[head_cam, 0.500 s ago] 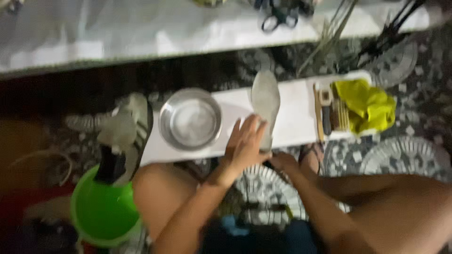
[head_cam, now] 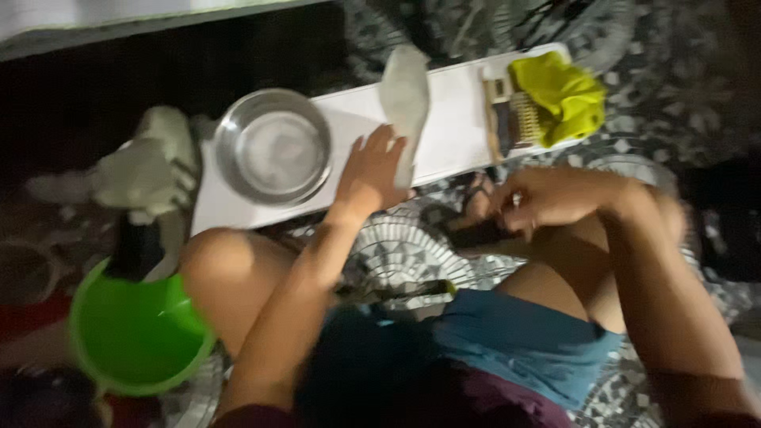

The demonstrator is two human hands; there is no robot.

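Grip-wise, just right of the steel bowl [head_cam: 273, 147], the left hand [head_cam: 369, 174] lies open and flat at the white board's [head_cam: 452, 127] near edge, fingertips touching the pale insole [head_cam: 406, 87] lying across the board. Off the board, the right hand [head_cam: 547, 198] curls by a dark sandal [head_cam: 476, 202]; I cannot tell whether it holds anything.

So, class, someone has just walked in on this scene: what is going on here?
A person sits on a patterned floor behind a white board. Their left hand rests on a pale shoe insole lying on the board, beside a steel bowl. The right hand is near their foot and seems to hold something small; blur hides what. A brush and yellow cloth lie at the board's far end, with a green bucket by the knee.
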